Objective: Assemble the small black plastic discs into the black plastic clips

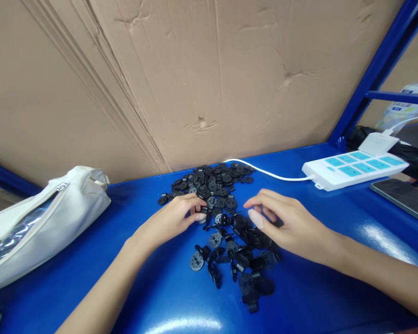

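Note:
Many small black plastic discs (212, 181) with holes lie heaped on the blue surface (167, 287), against the cardboard. Nearer to me, a looser group of black clip-like pieces (244, 255) spreads between my forearms. At the heap's left front edge, my left hand (181, 213) has its thumb and fingers closed on a small black piece. To the right of the pieces hovers my right hand (285, 222), its thumb and fingers apart and nothing visible between them.
A white power strip (355, 169) with blue sockets sits at the right, its white cable (271, 174) running behind the heap. Beside it lies a dark flat device (404, 199). An open white pouch (73, 208) is at the left. Cardboard (195, 83) stands behind.

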The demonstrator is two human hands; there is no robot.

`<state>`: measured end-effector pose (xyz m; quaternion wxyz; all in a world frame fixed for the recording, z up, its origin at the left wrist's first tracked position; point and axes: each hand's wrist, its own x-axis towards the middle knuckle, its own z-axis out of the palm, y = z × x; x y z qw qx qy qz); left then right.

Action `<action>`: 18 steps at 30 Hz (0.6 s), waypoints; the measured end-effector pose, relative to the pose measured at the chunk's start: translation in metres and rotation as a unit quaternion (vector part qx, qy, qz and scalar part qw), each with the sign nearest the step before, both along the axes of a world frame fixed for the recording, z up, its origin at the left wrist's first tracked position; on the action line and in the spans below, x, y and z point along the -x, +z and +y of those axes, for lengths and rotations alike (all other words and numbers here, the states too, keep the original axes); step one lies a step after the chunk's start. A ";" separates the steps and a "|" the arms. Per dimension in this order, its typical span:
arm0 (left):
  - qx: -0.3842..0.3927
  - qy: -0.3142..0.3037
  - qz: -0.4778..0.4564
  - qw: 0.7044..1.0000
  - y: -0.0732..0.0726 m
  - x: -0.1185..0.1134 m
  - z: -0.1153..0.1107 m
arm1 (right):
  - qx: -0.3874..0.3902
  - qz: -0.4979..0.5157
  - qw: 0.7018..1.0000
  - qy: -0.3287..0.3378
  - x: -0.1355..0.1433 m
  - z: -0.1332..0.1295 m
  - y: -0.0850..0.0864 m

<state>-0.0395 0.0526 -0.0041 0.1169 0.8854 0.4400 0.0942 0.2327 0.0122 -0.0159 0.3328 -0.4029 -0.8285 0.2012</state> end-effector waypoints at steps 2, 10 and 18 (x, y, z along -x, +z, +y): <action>0.002 0.000 -0.013 1.000 0.001 -0.001 -0.001 | -0.003 -0.018 1.000 0.010 0.001 0.000 -0.001; -0.024 0.066 -0.095 0.993 0.010 -0.009 -0.006 | 0.000 -0.019 1.000 0.016 0.001 0.000 -0.001; 0.216 0.112 -0.496 0.833 0.009 -0.051 -0.033 | 0.077 0.047 0.996 0.020 0.006 -0.005 -0.003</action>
